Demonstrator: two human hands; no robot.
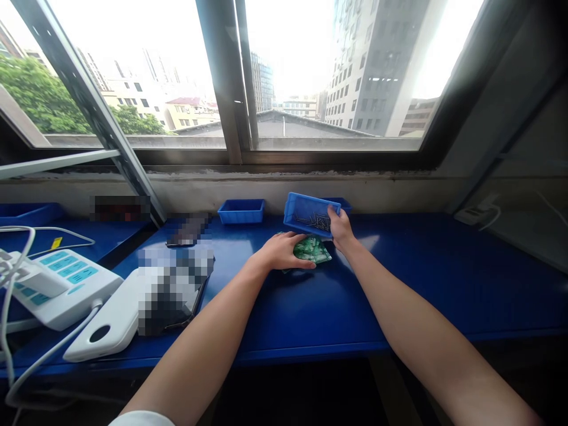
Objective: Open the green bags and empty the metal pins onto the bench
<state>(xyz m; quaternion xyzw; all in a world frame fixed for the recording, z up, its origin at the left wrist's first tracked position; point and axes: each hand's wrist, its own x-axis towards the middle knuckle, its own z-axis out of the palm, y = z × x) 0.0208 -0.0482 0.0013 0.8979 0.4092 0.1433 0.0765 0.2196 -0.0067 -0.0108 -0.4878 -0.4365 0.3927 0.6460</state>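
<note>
My right hand [341,229] grips the right end of a small blue plastic bin [304,208], thumb over the rim. The bin is raised and tilted toward me, and thin dark metal pieces like screws or nails [320,221] lie in its lower right part. Just below it, my left hand [284,251] has its thumb and fingers around a green printed plastic packet [313,249] on the blue table. The packet's left part is hidden under that hand; its opening cannot be made out.
Along the wall stand another blue bin [242,212] and one partly hidden behind the raised bin [341,204]. On the left are a white power strip [66,284] with cables, a white device [104,319] and blurred items. A metal upright [133,160] rises at the left.
</note>
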